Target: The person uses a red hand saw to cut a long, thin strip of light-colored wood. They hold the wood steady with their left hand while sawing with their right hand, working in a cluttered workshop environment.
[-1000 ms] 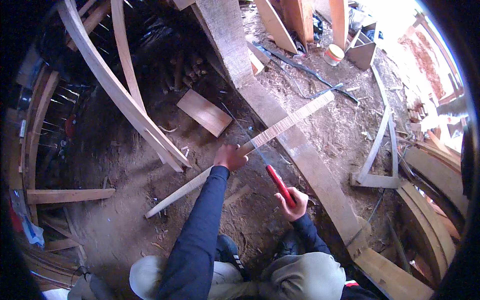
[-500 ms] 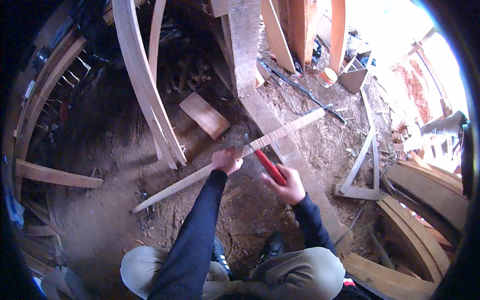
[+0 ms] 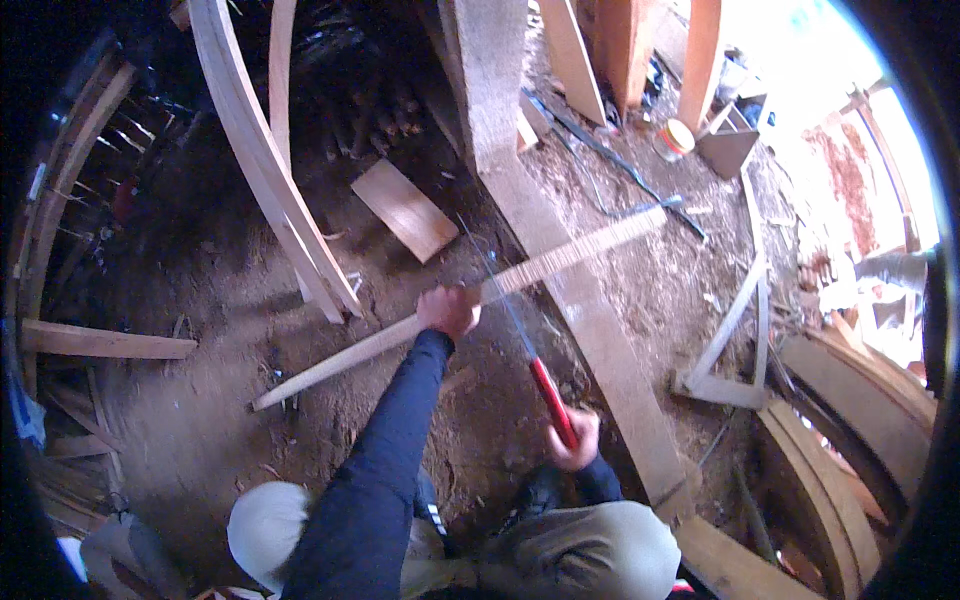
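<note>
My left hand [image 3: 449,309] is closed round a long narrow wooden strip [image 3: 350,367], which slants from the lower left up to the right. Part of the strip rests across a squared timber beam [image 3: 600,335]. In my right hand [image 3: 575,440] is the red handle of a hand saw [image 3: 549,392]. The saw's thin blade runs up and to the left, crossing the strip just right of my left hand. Its tip shows beyond the strip, near a flat wooden board [image 3: 405,212] lying on the ground.
Tall curved planks [image 3: 262,160] lean at the upper left. A tub with a yellow lid [image 3: 674,140] stands at the upper right near a dark cable [image 3: 630,175]. A triangular wooden frame [image 3: 728,345] and curved timbers [image 3: 815,490] lie on the right.
My right hand has pulled the saw back toward my body, so more of the blade now shows between handle and strip. My left hand keeps its hold on the strip.
</note>
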Demonstrator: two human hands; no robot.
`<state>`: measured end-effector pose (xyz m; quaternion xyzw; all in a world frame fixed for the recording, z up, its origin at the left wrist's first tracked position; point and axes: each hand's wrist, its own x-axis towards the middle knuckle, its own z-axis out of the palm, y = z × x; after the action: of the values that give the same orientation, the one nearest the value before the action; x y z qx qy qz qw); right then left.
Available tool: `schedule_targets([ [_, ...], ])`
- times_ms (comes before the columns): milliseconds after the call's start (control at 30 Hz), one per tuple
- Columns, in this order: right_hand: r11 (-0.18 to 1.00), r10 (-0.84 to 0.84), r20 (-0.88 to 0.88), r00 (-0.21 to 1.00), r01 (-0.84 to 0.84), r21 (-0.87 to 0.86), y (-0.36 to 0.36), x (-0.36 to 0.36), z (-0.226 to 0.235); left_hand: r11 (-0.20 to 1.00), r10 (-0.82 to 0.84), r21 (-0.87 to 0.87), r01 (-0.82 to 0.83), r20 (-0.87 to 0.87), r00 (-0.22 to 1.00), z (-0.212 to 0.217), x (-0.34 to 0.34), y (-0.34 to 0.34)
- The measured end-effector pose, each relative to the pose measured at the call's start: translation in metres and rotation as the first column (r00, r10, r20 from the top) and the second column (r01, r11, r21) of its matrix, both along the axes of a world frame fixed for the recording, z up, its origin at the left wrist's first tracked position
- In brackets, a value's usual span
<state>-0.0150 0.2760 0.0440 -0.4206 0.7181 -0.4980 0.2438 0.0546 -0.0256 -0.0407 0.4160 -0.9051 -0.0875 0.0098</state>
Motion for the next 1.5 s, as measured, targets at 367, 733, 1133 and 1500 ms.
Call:
schedule_targets([
  [367,0.997,0.050,0.084,0.995,-0.044,-0.062,-0.016,-0.004,0.000,0.995,-0.048,-0.083,0.051,0.045,0.998,-0.003,0.004,-0.001],
  [733,0.992,0.125,0.054,0.991,-0.124,-0.028,0.010,-0.008,0.008,0.995,-0.046,-0.091,0.047,0.014,0.999,0.018,-0.003,0.011],
  [1133,0.991,0.125,0.049,0.991,-0.123,-0.045,-0.027,-0.027,-0.013,0.995,-0.065,-0.075,0.060,-0.076,0.995,-0.017,0.011,0.012],
  [1500,0.991,0.135,-0.031,0.990,-0.135,0.006,-0.057,-0.013,0.009,0.999,-0.032,-0.023,0.032,-0.001,0.999,0.013,0.005,0.012],
])
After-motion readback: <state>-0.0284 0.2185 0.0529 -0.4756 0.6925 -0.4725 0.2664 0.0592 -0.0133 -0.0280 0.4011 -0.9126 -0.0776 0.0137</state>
